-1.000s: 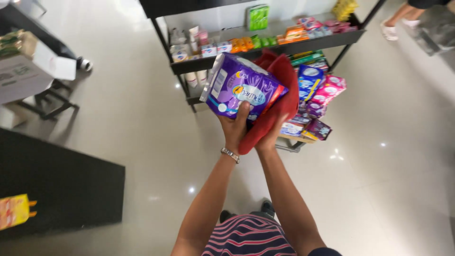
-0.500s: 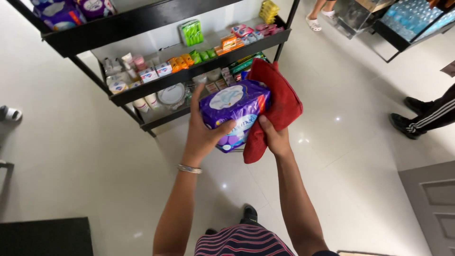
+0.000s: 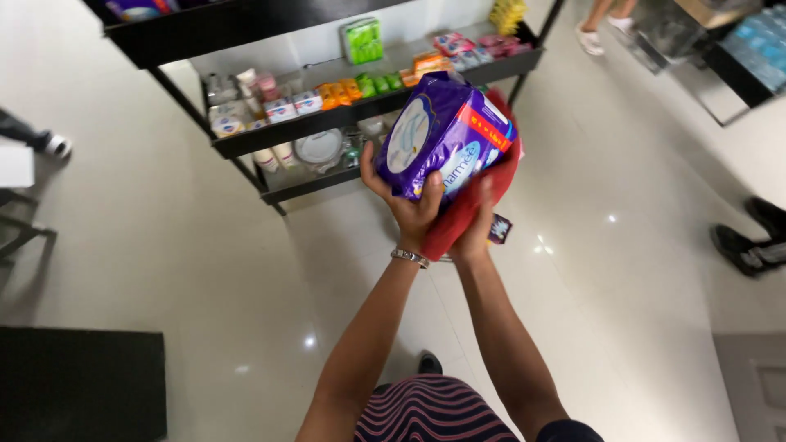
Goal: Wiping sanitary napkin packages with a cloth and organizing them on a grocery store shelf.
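Centre frame, the left hand (image 3: 409, 205) grips a purple package (image 3: 446, 135). The right hand (image 3: 475, 233) clasps a red cloth (image 3: 471, 209) beneath. Upper-left shelves (image 3: 327, 123) hold small boxes.

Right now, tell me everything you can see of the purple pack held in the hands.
The purple pack is a soft, glossy plastic-wrapped packet, puffy and roughly rectangular, with a pale oval panel on its face and a red stripe near one end. It is tilted, held up in front of the shelves. The left hand grips its lower edge; the right hand presses a red cloth against its underside.
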